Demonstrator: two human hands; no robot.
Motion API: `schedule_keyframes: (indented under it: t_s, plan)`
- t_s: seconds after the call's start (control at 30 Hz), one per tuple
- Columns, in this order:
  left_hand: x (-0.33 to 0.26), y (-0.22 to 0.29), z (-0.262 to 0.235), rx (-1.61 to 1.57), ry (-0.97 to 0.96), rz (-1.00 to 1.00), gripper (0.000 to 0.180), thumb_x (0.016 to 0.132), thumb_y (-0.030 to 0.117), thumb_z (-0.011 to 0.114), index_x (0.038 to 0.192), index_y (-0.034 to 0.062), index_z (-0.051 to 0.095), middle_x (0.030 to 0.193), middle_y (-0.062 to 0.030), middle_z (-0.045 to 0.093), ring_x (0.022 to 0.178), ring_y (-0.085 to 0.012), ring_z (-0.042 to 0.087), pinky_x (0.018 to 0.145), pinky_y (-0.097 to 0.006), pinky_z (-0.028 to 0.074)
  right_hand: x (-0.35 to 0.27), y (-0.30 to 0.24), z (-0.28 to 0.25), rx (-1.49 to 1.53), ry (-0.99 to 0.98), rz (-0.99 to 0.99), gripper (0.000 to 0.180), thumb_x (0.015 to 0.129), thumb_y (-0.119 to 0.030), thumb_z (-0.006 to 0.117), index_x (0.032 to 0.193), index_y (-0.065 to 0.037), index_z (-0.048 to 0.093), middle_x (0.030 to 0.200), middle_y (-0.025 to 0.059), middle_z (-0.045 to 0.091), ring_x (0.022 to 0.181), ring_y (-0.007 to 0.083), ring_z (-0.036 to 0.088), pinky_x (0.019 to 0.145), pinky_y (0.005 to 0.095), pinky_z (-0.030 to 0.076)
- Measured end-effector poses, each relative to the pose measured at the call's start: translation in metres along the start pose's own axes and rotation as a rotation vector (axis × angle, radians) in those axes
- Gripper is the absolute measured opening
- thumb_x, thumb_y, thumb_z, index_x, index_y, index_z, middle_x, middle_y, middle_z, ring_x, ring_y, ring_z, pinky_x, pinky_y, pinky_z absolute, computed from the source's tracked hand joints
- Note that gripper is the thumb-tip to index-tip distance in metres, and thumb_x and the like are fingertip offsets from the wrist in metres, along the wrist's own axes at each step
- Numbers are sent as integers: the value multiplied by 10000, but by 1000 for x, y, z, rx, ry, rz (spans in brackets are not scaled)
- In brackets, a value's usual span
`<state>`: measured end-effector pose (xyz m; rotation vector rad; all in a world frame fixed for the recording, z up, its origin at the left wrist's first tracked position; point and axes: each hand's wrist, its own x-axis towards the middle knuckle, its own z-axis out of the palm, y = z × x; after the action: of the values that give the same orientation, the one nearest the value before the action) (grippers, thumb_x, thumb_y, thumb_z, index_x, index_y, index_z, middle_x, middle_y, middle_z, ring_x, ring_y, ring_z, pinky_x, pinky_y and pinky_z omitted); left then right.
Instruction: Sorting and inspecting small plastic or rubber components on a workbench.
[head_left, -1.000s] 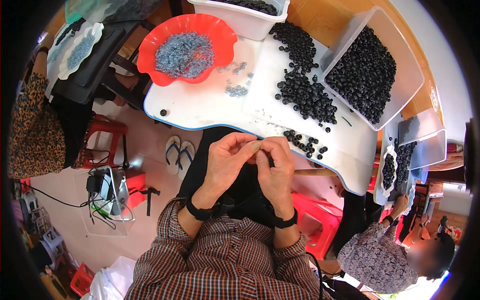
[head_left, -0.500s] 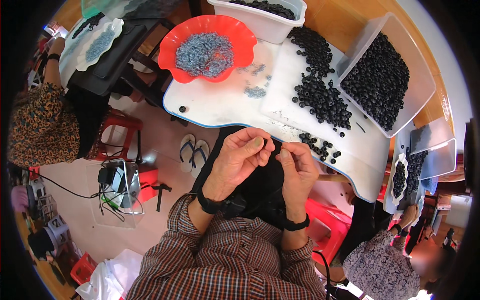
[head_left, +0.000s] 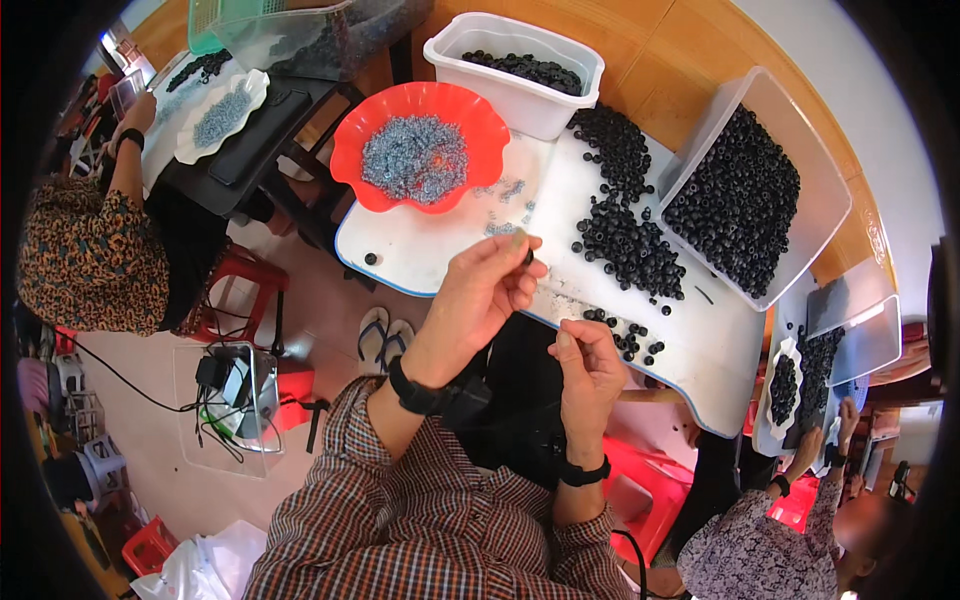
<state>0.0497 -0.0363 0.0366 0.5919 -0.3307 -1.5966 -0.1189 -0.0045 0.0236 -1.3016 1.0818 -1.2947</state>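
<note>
My left hand (head_left: 478, 298) is raised over the table's near edge, thumb and fingers pinched on a small black round piece (head_left: 528, 257). Lower and to its right, my right hand (head_left: 588, 372) has thumb and forefinger pressed together; anything between them is too small to make out. Just beyond the right hand lies a small group of black ring-like pieces (head_left: 628, 338) on the white table (head_left: 395, 262). A larger heap of the same pieces (head_left: 632, 248) spreads farther back. At the back left, a red wavy-rimmed bowl (head_left: 346, 140) holds many small grey-blue clear parts (head_left: 415, 155).
A clear bin (head_left: 832, 225) full of black pieces leans at the right. Behind stands a white tub (head_left: 515, 103) with more. Co-workers sit at left and right. A red stool (head_left: 240, 285), sandals (head_left: 385, 338) and a clear box of cables (head_left: 235, 400) are on the floor.
My left hand has moved up and away from my right hand, and the black piece in it now shows. My right hand has dropped slightly. The view has shifted a little.
</note>
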Motion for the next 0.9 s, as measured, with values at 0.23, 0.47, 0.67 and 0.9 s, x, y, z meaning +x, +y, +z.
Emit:
schedule_keyframes:
  t_s: [0.23,0.47,0.67,0.9]
  plan:
    - [95,44,27,147,93,78,255,942,252,617,963,-1,597,781,-72,625,626,-116,568,563,-247,481,-1,4,-11,-30,-14,14,118,867,54,619,977,19,645,913,31,569,753,89,576,685,213,476]
    - [192,87,48,189,136,223,236,960,176,578,1026,-51,565,890,-135,624,816,-201,630,759,-331,557,-1,12,-20,-32,-12,42,127,861,65,613,976,20,643,912,29,567,750,85,575,680,206,470]
    - [222,91,52,190,115,260,280,950,99,531,1108,-128,489,812,-194,602,705,-337,644,682,-408,592,-1,15,-28,-7,27,33,121,862,64,611,971,21,642,891,25,563,738,80,573,673,201,465]
    - [247,88,72,1763,119,529,353,801,299,597,1028,50,701,1132,-215,653,842,-387,666,747,-506,505,0,20,-28,-33,1,58,117,859,66,614,964,22,642,889,29,565,731,82,572,664,199,461]
